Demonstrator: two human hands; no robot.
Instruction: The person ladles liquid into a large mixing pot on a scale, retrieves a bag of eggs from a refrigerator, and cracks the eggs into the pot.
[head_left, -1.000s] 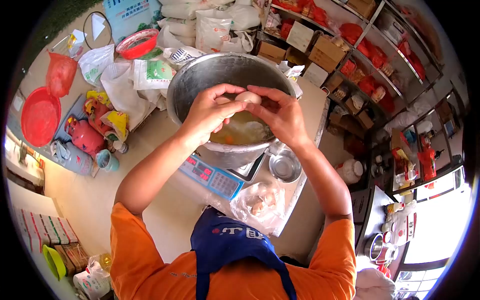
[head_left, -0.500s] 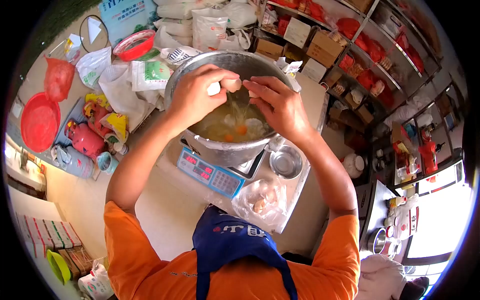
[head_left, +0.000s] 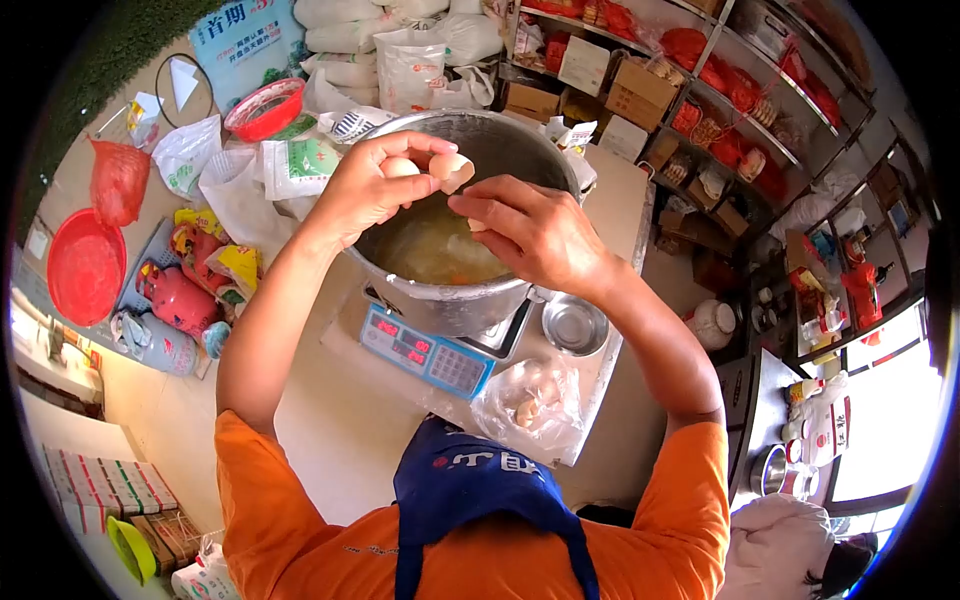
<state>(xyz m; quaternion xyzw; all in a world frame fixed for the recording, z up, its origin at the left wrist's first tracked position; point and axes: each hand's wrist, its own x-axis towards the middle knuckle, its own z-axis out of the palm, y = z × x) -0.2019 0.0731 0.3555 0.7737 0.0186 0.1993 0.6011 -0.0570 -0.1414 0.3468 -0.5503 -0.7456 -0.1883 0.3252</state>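
Over the left part of a large metal pot point(head_left: 440, 300), my left hand point(head_left: 365, 190) is closed around a whole egg point(head_left: 400, 167) and a broken eggshell point(head_left: 452, 170). My right hand point(head_left: 545, 228) is closed beside it, with a small piece of shell point(head_left: 478, 225) showing at its fingertips. Cloudy liquid with egg white and a bit of orange yolk point(head_left: 462, 279) lies inside the pot. The pot stands on a blue digital scale point(head_left: 425, 350) with lit red numbers.
A small metal bowl point(head_left: 575, 325) and a clear plastic bag of eggs or shells point(head_left: 530, 400) lie right of the scale. Sacks point(head_left: 410, 70) stand beyond the pot; shelves point(head_left: 740, 95) line the right. At far right bottom, another person's light clothing point(head_left: 775, 550) shows.
Both hands have shifted left and come closer together over the pot. The stream of egg white between them is gone, and the yolks in the pot are less visible.
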